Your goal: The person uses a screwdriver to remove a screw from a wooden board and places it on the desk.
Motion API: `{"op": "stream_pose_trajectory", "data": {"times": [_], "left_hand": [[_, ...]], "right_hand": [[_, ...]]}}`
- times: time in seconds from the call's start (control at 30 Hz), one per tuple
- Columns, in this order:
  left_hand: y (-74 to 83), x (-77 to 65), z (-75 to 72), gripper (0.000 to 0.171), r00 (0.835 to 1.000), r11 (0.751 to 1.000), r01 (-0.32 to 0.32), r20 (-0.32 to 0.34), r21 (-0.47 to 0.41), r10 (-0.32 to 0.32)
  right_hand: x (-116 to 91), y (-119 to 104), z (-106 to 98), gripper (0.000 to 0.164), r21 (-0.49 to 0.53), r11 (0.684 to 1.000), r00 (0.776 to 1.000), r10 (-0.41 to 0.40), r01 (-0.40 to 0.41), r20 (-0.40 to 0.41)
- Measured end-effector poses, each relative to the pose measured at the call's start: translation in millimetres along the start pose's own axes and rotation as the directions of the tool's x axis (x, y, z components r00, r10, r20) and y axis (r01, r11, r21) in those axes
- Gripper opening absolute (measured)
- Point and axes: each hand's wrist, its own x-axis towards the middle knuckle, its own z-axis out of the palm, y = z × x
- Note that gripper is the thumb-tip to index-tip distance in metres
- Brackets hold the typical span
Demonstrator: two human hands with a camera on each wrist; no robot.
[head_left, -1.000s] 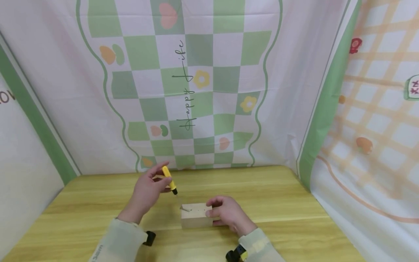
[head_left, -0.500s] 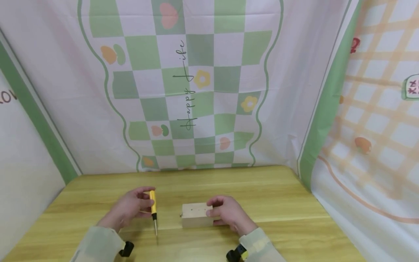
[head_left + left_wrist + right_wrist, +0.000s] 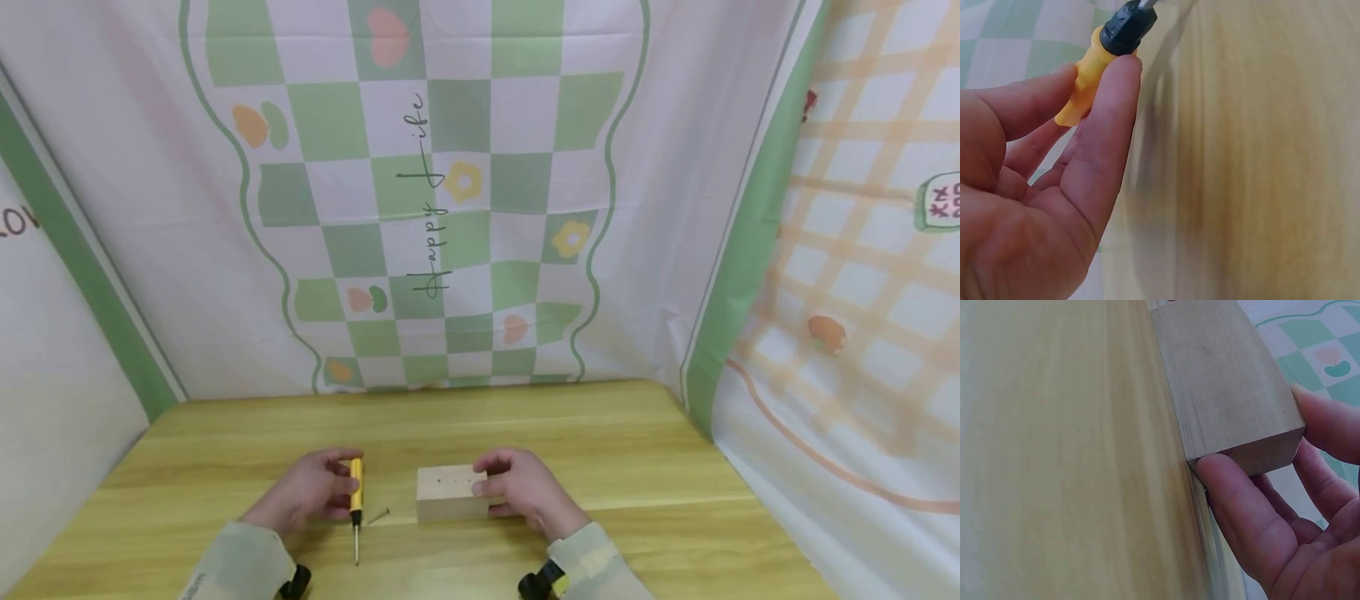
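In the head view my left hand (image 3: 311,490) pinches the yellow handle of a screwdriver (image 3: 356,487), its metal shaft pointing down toward me. The left wrist view shows the thumb and fingers on the yellow handle (image 3: 1089,78), just behind its black collar (image 3: 1127,28). A small screw (image 3: 380,516) lies on the wood-grain table between the screwdriver and a pale wooden block (image 3: 452,504). Several small holes dot the block's top. My right hand (image 3: 525,492) grips the block's right end, fingers and thumb on either side of it, as the right wrist view (image 3: 1229,381) confirms.
The wood-grain table (image 3: 600,433) ends at the back against a green-and-white checked curtain (image 3: 465,250). Another curtain with orange checks (image 3: 847,250) hangs at the right, and a white one (image 3: 60,333) at the left.
The screw lay on the block's top, then showed at its left side, and now lies on the table. My left hand moved the screwdriver left and toward me, away from the block. The right hand stayed put.
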Motion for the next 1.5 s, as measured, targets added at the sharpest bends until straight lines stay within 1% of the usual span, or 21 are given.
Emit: {"op": "stream_pose_trajectory", "data": {"times": [0.13,0.3,0.43,0.73,0.93,1.27,1.5], "left_hand": [[-1.3,0.9,0.1,0.055,1.0,0.999,-0.003,0.013,0.037,0.002],[1.0,0.9,-2.0,0.051,0.999,0.993,0.012,0.044,0.116,-0.017],[2.9,0.0,-3.7,0.051,0.998,0.99,0.022,0.059,0.141,-0.031],[4.8,0.0,-4.5,0.05,0.998,0.979,0.026,0.055,0.201,-0.038],[4.7,2.3,-6.2,0.048,0.997,0.973,0.044,0.047,0.226,-0.056],[1.3,4.5,-10.9,0.048,0.998,0.986,0.036,0.048,0.161,-0.044],[0.9,6.3,-6.6,0.047,0.998,0.991,0.013,0.067,0.136,-0.023]], "right_hand": [[0.2,0.6,-0.2,0.031,0.002,1.0,1.0,-0.002,0.002,-0.001],[0.4,1.4,-0.3,0.03,0.007,1.0,1.0,-0.004,0.004,-0.001],[0.6,1.9,-0.2,0.03,0.007,1.0,1.0,-0.006,0.006,-0.002],[1.3,1.8,0.1,0.03,0.001,1.0,1.0,0.003,-0.003,-0.005],[0.4,1.0,-0.9,0.031,0.001,1.0,1.0,0.0,0.0,0.002],[0.8,0.5,-1.2,0.03,0.001,1.0,1.0,0.0,0.0,0.007],[2.4,1.8,-0.9,0.03,0.002,1.0,1.0,0.001,-0.001,0.006]]}}
